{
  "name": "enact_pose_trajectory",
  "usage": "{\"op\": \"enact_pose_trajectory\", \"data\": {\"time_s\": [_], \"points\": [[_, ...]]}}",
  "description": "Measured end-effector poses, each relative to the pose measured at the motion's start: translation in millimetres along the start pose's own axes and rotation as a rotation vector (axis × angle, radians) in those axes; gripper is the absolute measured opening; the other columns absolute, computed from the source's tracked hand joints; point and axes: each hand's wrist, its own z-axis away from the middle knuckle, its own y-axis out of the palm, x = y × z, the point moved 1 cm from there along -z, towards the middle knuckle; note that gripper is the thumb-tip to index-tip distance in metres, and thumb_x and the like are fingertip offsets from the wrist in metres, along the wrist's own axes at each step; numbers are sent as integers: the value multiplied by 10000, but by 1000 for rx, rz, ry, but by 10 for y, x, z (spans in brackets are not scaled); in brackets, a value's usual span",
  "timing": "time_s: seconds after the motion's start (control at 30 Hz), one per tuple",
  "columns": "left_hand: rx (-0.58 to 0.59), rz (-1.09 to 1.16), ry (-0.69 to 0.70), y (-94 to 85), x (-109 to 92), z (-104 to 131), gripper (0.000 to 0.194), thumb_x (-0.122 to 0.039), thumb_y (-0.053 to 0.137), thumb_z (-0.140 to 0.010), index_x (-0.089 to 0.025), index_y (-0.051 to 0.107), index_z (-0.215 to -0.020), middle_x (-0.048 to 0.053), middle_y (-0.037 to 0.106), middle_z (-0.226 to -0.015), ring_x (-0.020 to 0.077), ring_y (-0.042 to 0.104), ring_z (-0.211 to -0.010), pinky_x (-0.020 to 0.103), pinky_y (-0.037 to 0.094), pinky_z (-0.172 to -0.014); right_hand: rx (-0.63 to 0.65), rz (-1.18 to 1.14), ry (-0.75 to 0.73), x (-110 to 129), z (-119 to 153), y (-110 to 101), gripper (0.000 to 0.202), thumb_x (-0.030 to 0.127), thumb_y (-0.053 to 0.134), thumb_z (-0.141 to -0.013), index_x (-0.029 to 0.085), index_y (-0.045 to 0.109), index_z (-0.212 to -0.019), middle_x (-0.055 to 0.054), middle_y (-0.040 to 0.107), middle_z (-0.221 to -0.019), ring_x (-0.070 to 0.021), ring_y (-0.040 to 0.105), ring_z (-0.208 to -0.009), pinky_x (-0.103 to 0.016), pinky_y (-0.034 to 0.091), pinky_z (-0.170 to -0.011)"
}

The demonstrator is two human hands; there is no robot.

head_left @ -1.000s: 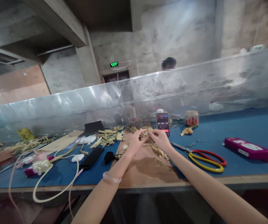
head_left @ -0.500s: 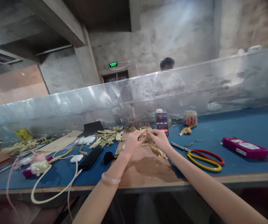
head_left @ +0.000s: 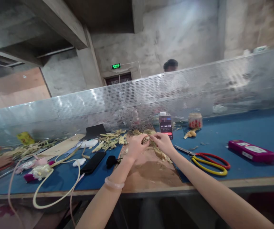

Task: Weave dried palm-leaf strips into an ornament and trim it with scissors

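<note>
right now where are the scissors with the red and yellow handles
In the head view, the scissors lie on the blue tabletop, just right of the right hand, between it and the purple box.

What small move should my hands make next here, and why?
I'd probably bring the right hand's fingertips in on the pale plant bit: the left hand curls around it and those fingertips sit right next to it, while the scissors lie off to the right.
</note>
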Motion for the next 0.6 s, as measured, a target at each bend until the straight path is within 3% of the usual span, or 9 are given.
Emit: {"op": "enact_pose_trajectory", "data": {"time_s": [0.2, 0.6], "points": [[20, 49, 9, 46, -12, -2, 307, -210, 543, -776, -234, 568, -1081, 29, 648, -1027, 179, 585, -923, 308, 421, -840, 20, -29, -9, -4, 5, -5, 277, 376, 521, -748, 158, 586, -591, 20, 498, -470, -108, 404, -450, -227, 296, -461], [57, 91, -56, 53, 8, -8, 265, -246, 562, -767, -233, 579, -1031, 16, 648, -1014, 179, 586, -920, 289, 430, -818, 21, 13, -44, -63, -7, 14, 271, 364, 509, -759, 153, 612, -624, 3, 539, -516, -120, 444, -496, -229, 325, -500]]}}
